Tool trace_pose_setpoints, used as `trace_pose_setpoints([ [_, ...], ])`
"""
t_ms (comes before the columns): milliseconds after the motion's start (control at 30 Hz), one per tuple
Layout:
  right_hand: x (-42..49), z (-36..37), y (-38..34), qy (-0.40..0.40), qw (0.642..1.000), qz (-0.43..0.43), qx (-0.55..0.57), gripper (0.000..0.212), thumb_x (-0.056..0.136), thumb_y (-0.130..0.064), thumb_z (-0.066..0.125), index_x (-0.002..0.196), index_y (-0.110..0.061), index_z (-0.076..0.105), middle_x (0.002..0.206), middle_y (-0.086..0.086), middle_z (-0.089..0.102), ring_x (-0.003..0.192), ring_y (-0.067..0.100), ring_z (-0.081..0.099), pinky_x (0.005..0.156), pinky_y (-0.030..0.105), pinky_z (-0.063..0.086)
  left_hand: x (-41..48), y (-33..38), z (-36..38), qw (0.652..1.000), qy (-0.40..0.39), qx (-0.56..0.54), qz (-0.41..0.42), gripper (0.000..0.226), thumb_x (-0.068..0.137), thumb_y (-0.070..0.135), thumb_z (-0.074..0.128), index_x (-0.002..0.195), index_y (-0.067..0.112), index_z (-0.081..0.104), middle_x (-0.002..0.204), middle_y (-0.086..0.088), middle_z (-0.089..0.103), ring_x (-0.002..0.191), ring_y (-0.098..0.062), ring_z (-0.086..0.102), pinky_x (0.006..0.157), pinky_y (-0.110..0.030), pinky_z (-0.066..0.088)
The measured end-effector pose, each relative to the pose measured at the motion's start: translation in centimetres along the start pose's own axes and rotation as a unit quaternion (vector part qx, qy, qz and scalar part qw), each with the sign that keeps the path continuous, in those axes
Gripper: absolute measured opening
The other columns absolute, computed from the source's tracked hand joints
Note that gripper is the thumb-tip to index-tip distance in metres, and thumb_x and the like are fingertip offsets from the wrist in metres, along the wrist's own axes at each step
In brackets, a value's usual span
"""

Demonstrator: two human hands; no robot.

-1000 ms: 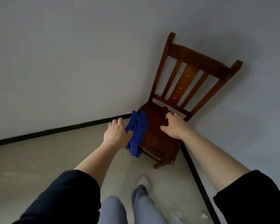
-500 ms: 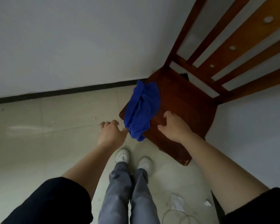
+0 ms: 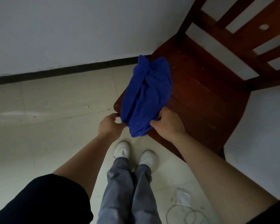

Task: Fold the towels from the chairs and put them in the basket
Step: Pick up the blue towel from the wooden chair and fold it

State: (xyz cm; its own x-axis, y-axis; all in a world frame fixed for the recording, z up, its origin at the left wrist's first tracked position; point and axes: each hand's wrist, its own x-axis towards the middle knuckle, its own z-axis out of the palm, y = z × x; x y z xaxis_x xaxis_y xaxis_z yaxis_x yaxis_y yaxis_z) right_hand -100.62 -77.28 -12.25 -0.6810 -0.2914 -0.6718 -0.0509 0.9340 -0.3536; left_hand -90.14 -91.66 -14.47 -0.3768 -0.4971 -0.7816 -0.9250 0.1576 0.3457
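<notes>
Standing at the chair, reaching for the blue towel heaped on the seat's front corner, lower end hanging off the seat edge. Taking it at the near hem from both sides, likely to lift it clear and shake it flat for folding. Right hand clenched into the cloth above the seat's front edge. Left hand just off the seat corner, fingers curled and apparently pinching the hem, though shadow hides the contact. Soft, thick cloth, limp and bunched into long deep creases. Hard, dark, scuffed wooden seat with a rounded corner and a slatted back. No basket in view near the chair.
</notes>
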Motion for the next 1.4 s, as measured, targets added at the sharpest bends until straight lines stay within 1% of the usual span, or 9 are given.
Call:
trace_pose_setpoints([
  [200,0.4,1.0,-0.1,0.015,0.980,0.071,0.187,0.007,0.081,-0.011,0.064,0.080,-0.005,0.059,0.075,0.004,0.058,0.072,0.019,0.054,0.058,0.027,0.041,-0.9,-1.0,-0.1,0.996,0.020,-0.087,0.012,0.024,0.093,0.027,0.059,0.109,0.014,0.070,0.106,-0.002,0.066,0.095,-0.022,0.060,0.079,-0.031,0.044],
  [333,-0.7,-0.3,-0.3,0.033,0.914,0.179,0.362,0.008,0.078,-0.013,0.061,0.078,-0.006,0.060,0.086,0.015,0.068,0.082,0.028,0.065,0.081,0.044,0.057,-2.8,-0.9,-1.6,0.982,0.006,-0.190,0.011,0.016,0.091,0.023,0.062,0.090,0.009,0.069,0.089,-0.007,0.064,0.080,-0.019,0.056,0.069,-0.029,0.044],
  [500,-3.4,-5.4,-1.0,0.076,0.839,0.206,0.498,0.015,0.083,-0.002,0.046,0.089,-0.001,0.060,0.095,0.020,0.065,0.081,0.025,0.063,0.075,0.039,0.057,-5.7,1.6,-5.2,0.944,-0.018,-0.329,0.016,0.021,0.088,0.012,0.066,0.067,0.013,0.061,0.078,-0.006,0.066,0.088,-0.021,0.063,0.082,-0.033,0.050],
  [733,-5.5,-13.1,1.5,0.151,0.840,0.234,0.465,0.030,0.100,-0.004,0.042,0.128,-0.001,0.052,0.114,0.015,0.057,0.107,0.033,0.059,0.086,0.043,0.054,-9.9,8.3,-10.0,0.915,0.013,-0.393,0.090,0.014,0.089,0.005,0.061,0.075,0.005,0.064,0.079,-0.008,0.068,0.075,-0.017,0.067,0.069,-0.023,0.055],
  [800,-5.9,-15.4,2.5,0.181,0.874,0.227,0.389,0.024,0.100,-0.009,0.042,0.118,-0.002,0.057,0.113,0.018,0.060,0.107,0.035,0.059,0.086,0.036,0.055,-11.0,10.4,-10.8,0.904,0.007,-0.416,0.098,0.016,0.091,0.008,0.058,0.075,0.008,0.061,0.081,-0.006,0.068,0.077,-0.017,0.067,0.067,-0.021,0.054],
  [900,-7.8,-18.7,3.5,0.196,0.937,0.148,0.248,0.027,0.101,-0.016,0.038,0.075,-0.018,0.044,0.076,0.003,0.049,0.076,0.023,0.053,0.050,0.024,0.041,-12.4,13.4,-11.7,0.884,0.068,-0.448,0.110,0.025,0.095,0.011,0.054,0.070,0.012,0.053,0.077,-0.006,0.062,0.073,-0.018,0.061,0.073,-0.026,0.053],
  [1033,-10.0,-21.5,3.7,0.141,0.971,0.088,0.172,0.037,0.101,-0.018,0.040,0.064,-0.017,0.039,0.065,0.003,0.044,0.056,0.015,0.042,0.049,0.027,0.029,-13.8,16.9,-12.5,0.882,0.182,-0.409,0.149,0.028,0.095,0.020,0.050,0.067,0.017,0.047,0.067,-0.001,0.048,0.069,-0.018,0.046,0.068,-0.035,0.043],
  [1200,-14.6,-25.0,1.9,-0.113,0.899,0.095,0.412,0.055,0.075,-0.056,0.072,0.113,-0.017,0.067,0.107,0.006,0.073,0.100,0.022,0.069,0.086,0.035,0.056,-16.8,21.0,-13.8,0.856,0.250,-0.422,0.161,0.031,0.099,0.018,0.039,0.068,0.020,0.041,0.068,0.004,0.043,0.060,-0.008,0.040,0.059,-0.022,0.035],
  [1400,-19.4,-30.7,2.7,-0.215,0.943,0.049,0.249,0.037,0.072,-0.005,0.081,0.108,-0.005,0.072,0.109,0.009,0.073,0.097,0.016,0.068,0.078,0.024,0.057,-19.6,23.6,-15.9,0.858,0.262,-0.393,0.203,0.027,0.100,0.023,0.038,0.075,0.016,0.045,0.069,0.006,0.044,0.061,-0.006,0.041,0.068,-0.026,0.038],
])
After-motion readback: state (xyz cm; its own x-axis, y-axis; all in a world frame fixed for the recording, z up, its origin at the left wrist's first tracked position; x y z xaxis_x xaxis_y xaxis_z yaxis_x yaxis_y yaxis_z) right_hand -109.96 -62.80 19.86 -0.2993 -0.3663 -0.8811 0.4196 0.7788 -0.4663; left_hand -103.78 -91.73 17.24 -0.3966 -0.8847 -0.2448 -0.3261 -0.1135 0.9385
